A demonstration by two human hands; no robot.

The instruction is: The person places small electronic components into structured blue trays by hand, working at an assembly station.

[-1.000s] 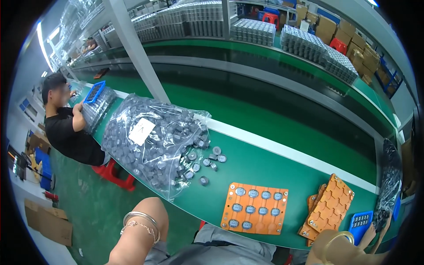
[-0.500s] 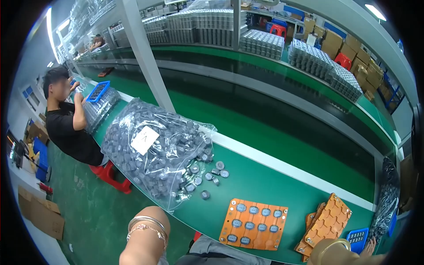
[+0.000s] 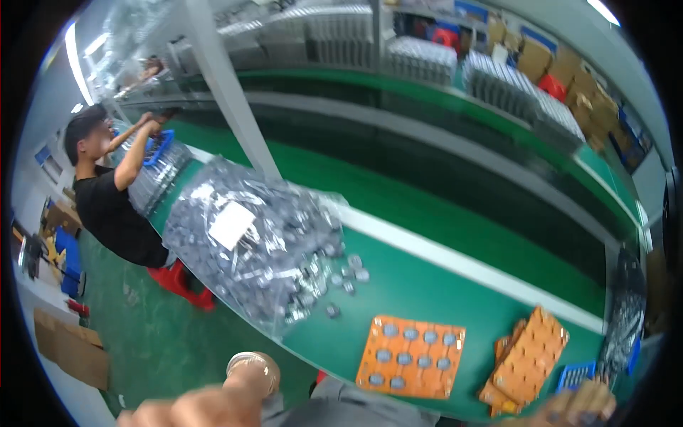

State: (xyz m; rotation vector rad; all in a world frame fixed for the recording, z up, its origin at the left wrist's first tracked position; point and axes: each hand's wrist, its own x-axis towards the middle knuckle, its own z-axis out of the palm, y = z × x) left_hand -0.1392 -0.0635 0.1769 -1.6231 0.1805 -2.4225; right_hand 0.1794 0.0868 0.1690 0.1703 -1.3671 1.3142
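Observation:
My left hand [image 3: 192,411], smeared by motion, is at the lower edge, off the table, with a silver bangle on its wrist; its fingers cannot be made out. At lower right my right hand [image 3: 578,407] is beside a small blue tray [image 3: 573,376], fingers curled inward over something dark that I cannot make out. Between the hands lies an orange plate [image 3: 420,393] with rows of small grey oval parts; its lower right places hold none. A stack of orange plates [image 3: 530,356] lies nearer my right hand.
A large clear bag [image 3: 235,263] of grey parts spills some onto the green table [image 3: 334,349]. A long plastic bag [image 3: 625,313] lies at far right. A black-clad person [image 3: 117,213] sits at left, reaching over another blue tray [image 3: 158,148]. A grey post [image 3: 231,92] stands behind the bag.
My left arm has swung, bringing the left hand into view at the lower edge. My right hand has moved back from beyond the blue tray. The other person's arms have reached forward.

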